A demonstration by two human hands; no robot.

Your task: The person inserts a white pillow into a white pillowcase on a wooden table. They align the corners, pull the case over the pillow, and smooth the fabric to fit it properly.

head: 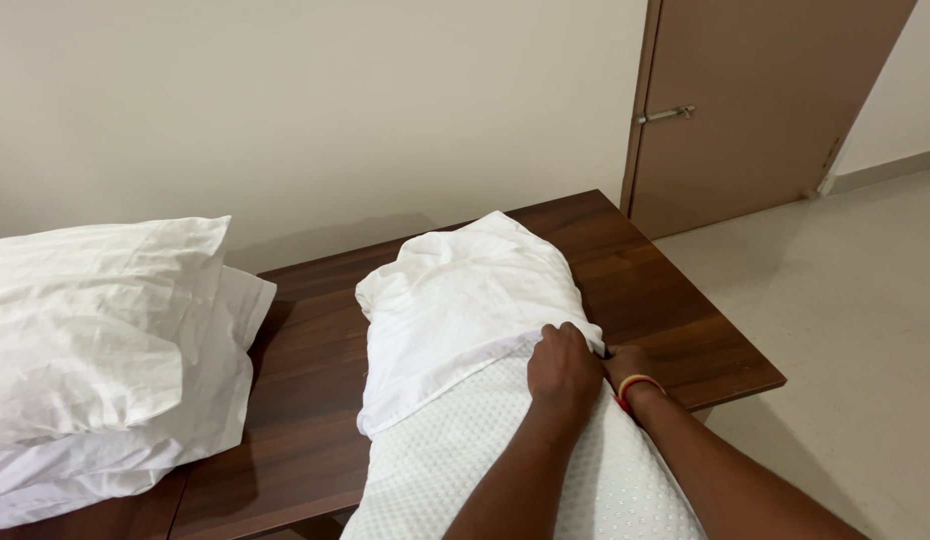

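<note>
Pillow point(545, 470) lay lengthwise on the worktop point(315, 380), far end toward the wall, near end hanging off the front edge toward the person. Bare dotted surface showed on the near half; the far half sat inside a white pillowcase point(455, 300). Case looked bunched and wrinkled over the far end, its open hem running across the pillow roughly mid-length. My read: the worktop carried the weight so both hands stayed free to work the fabric.

Both hands were at the hem, on the pillow's right side. Left hand point(562, 368) rested on top, fingers curled down over the hem edge, pinching fabric as far as I could judge. Right hand point(630, 365) sat just beside it, lower at the pillow's right edge, fingers tucked under the case fold and mostly hidden, so I couldn't tell whether they were closed on cloth or just pressed against it. A red-and-yellow band point(637, 386) sat on the right wrist.

So the hem lay directly under the left fingers and over the right ones; the pillow body sat below and between both forearms.

Further out: two finished pillows point(95, 350) stacked at the worktop's left end, well apart from the hands. Plain wall behind, brown door point(765, 100) with metal handle point(667, 114) at upper right, pale floor point(855, 330) to the right.
</note>
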